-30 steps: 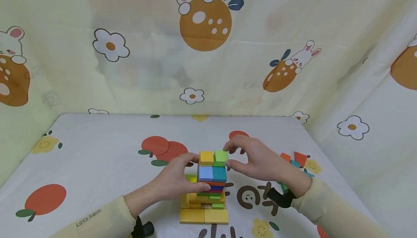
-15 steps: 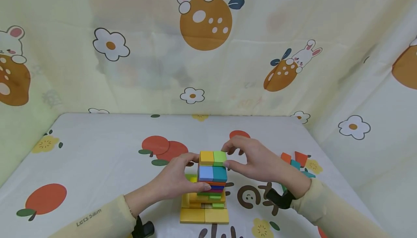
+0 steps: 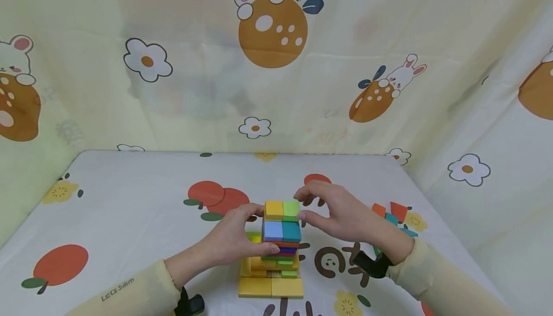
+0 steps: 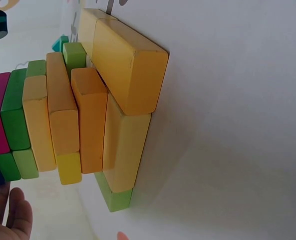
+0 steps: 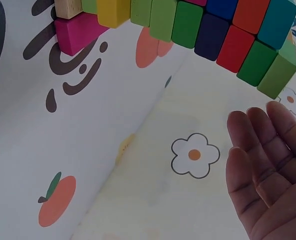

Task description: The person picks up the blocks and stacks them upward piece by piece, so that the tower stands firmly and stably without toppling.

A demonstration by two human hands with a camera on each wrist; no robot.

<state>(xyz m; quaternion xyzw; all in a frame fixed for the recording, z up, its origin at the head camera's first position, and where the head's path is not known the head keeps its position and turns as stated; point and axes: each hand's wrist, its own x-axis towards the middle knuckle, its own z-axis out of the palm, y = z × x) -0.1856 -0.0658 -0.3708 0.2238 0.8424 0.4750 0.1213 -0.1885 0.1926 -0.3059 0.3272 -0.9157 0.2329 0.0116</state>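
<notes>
A tower of coloured blocks [image 3: 280, 246] stands on wide yellow base blocks [image 3: 270, 287] at the table's near middle. Its top layer is an orange-yellow block [image 3: 274, 209] beside a light green block [image 3: 291, 209], over a pale blue and a teal one. My left hand [image 3: 252, 229] curls round the tower's left side, thumb on the front of the lower layers. My right hand [image 3: 303, 205] holds the green block between thumb and forefinger. In the right wrist view the fingers [image 5: 267, 150] lie just under that green block [image 5: 280, 75]. The left wrist view shows the yellow base [image 4: 130, 65].
Several loose blocks, orange, red and teal [image 3: 390, 212], lie on the cloth behind my right wrist. A pink block [image 5: 75, 32] sits by the tower's foot. Printed cloth walls [image 3: 276, 66] close in the back and both sides of the table [image 3: 129, 200].
The green block, slightly raised and askew a second ago, now sits flush beside the orange-yellow one. My right hand has barely shifted; my left hand has stayed put.
</notes>
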